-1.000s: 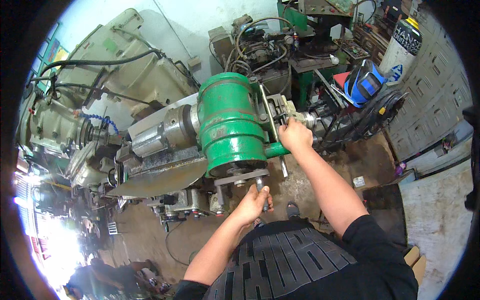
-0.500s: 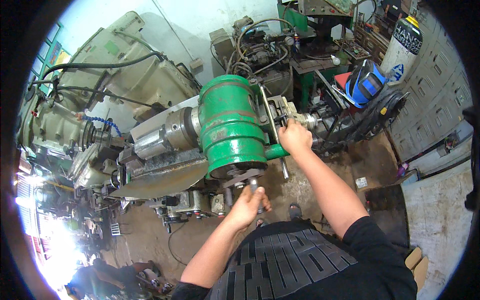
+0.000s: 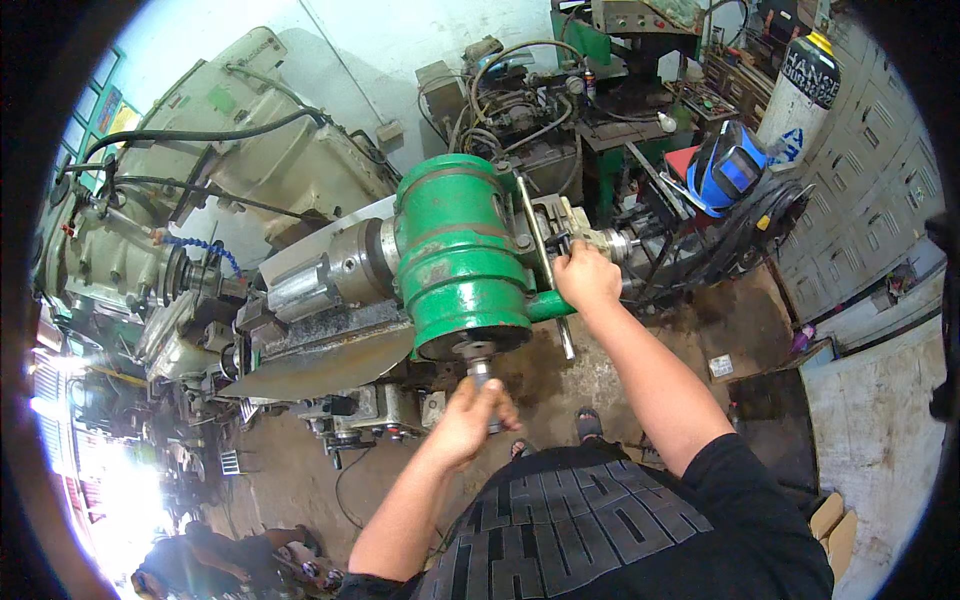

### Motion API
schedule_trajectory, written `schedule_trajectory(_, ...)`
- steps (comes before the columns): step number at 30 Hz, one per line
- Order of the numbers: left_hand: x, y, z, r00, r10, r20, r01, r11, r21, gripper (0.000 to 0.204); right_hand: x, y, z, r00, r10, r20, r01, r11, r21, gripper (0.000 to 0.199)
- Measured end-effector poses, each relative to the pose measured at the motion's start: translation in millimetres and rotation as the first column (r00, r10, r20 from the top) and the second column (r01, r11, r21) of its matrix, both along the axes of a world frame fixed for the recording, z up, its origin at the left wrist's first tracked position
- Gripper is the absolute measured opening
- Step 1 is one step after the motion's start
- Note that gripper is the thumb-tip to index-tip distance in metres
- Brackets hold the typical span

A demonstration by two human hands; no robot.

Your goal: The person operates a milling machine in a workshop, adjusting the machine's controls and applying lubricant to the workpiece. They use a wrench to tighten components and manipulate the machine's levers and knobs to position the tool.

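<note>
Cluttered machine shop, left hand (image 3: 470, 418) gripping crank handle (image 3: 480, 362) under green housing (image 3: 462, 255), right hand (image 3: 587, 278) clasping lever (image 3: 545, 250).

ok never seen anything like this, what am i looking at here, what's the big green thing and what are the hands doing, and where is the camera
The camera sits on the person's head and looks down through a fisheye lens, so straight edges bend and the person's own arms come in from the bottom. This is a machine workshop. The green drum-shaped housing is part of a metalworking machine, joined to a shiny steel cylinder on its left. The left hand is closed around a small metal shaft sticking out of the housing's lower end. The right hand grips a fitting by the long steel lever bar on the housing's right side. Behind stand a large beige machine, a blue welding helmet and a gas cylinder. The floor is stained concrete.
</note>
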State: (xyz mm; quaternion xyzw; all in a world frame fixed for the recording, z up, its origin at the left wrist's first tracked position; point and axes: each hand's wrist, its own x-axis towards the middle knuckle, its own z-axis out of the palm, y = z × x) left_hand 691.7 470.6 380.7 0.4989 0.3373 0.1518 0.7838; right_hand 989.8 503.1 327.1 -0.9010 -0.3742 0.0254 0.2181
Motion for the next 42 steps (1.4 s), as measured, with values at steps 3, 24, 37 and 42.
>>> schedule_trajectory(3,32,-11,-38,0.996,-0.085,-0.042,0.081,0.993,-0.085,0.025,1,0,3,0.999,-0.027,-0.019,0.027,1.000,-0.008,0.039)
schedule_trajectory(24,-16,6,14,0.882,0.131,-0.453,0.139,0.846,0.514,0.037,-160,-114,-50,0.259,0.112,-0.959,0.456,0.861,0.224,0.026)
schedule_trajectory(37,-47,4,14,0.992,-0.090,-0.090,0.126,0.784,0.608,0.088,-196,-48,-90,-0.353,0.176,-0.919,0.494,0.869,-0.023,0.035)
schedule_trajectory(42,-59,3,-2,0.993,-0.085,-0.085,0.120,0.756,0.643,0.076,-203,-50,-63,-0.206,0.051,-0.977,0.378,0.925,-0.031,0.037)
